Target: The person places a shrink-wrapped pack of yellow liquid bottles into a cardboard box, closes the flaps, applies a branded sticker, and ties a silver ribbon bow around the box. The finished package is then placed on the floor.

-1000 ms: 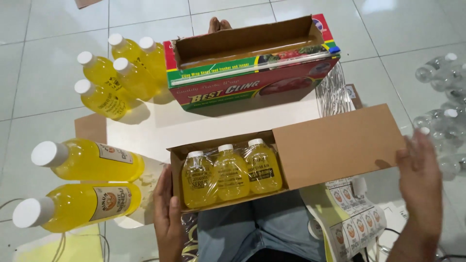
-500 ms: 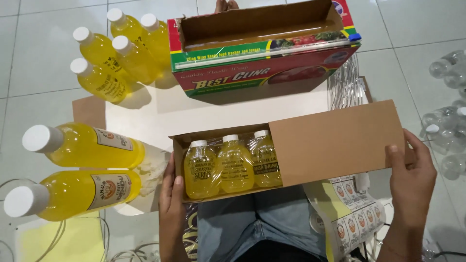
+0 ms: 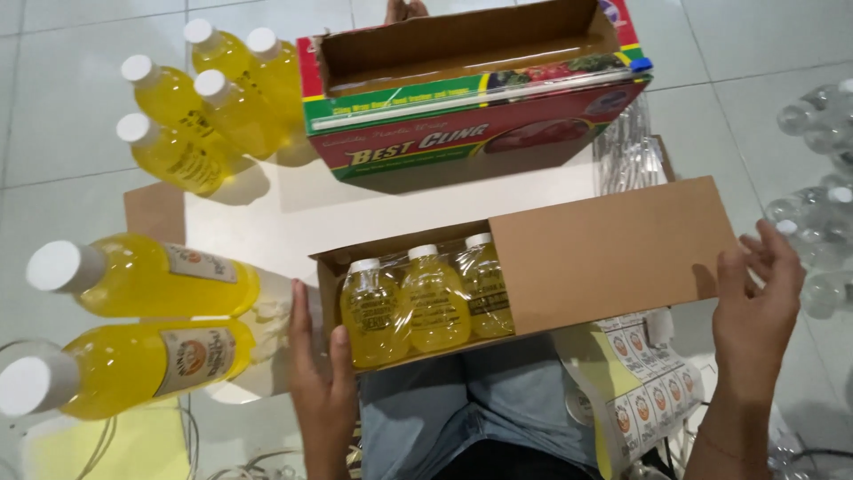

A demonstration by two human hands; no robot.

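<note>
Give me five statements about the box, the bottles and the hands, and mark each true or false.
1. The brown box holds three wrapped yellow bottles. True.
2. The right hand rests on the box's right end. True.
3. The left hand grips a large bottle. False: it rests at the box's left end.
4. The bottles' caps are red. False: they are white.
5. The film box lies beyond the brown box. True.

Left hand (image 3: 322,391) rises at lower centre-left, fingers straight and together; right hand (image 3: 755,311) at right edge, fingers spread open.
</note>
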